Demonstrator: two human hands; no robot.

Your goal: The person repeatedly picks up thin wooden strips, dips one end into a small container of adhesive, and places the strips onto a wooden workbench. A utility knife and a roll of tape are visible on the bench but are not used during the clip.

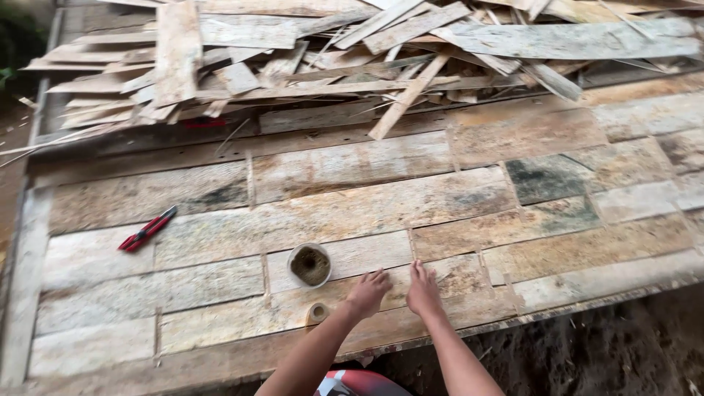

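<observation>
Both hands lie flat on the worktop (220,242), a broad surface of weathered wood veneer sheets laid edge to edge like brickwork. The left hand (368,292) rests palm down, fingers spread loosely, its grip holding nothing. The right hand (423,290) lies just beside it at its three o'clock, also palm down with fingers extended toward twelve o'clock, its grip likewise holding nothing. The two hands are close but not touching; both press on the same pale veneer sheet (411,282) near the worktop's front edge.

At ten o'clock from the left hand, near it, stands a small round white container (309,265) filled with a dark brownish mass. At eight o'clock from the same hand, a small roll of tape (317,313) lies flat on the wood. Well apart, at nine o'clock across the worktop, lies a pair of red-handled pliers (147,229), set diagonally.

At twelve o'clock, along the far side of the worktop, a loose heap of veneer offcuts (330,59) is stacked in disorder, strips crossing at all angles. Dark earth (609,337) shows below the front edge at four o'clock.
</observation>
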